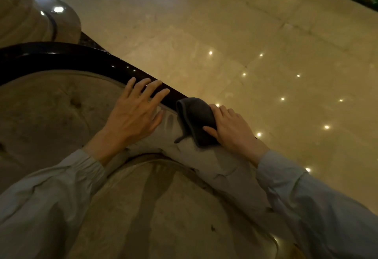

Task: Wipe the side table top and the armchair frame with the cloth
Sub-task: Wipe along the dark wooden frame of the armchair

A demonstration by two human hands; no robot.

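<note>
You are wearing a long-sleeved garment in pale grey-blue, of thin, lightly creased fabric. The left sleeve (61, 179) is ending in a gathered cuff at the wrist; the right sleeve (302, 193) is ending in a plainer, straighter cuff. Both hands, left hand (131, 113) and right hand (233, 130), are showing bare, with no gloves, rings or watch visible on the fingers (151, 89) or wrists.

Dark armchair frame (61, 58) cut off at the left edge and hidden under the grey cloth (196, 119), right hand's (233, 130) palm and cloth underside unseen, both sleeves cropped by the bottom edge
</note>
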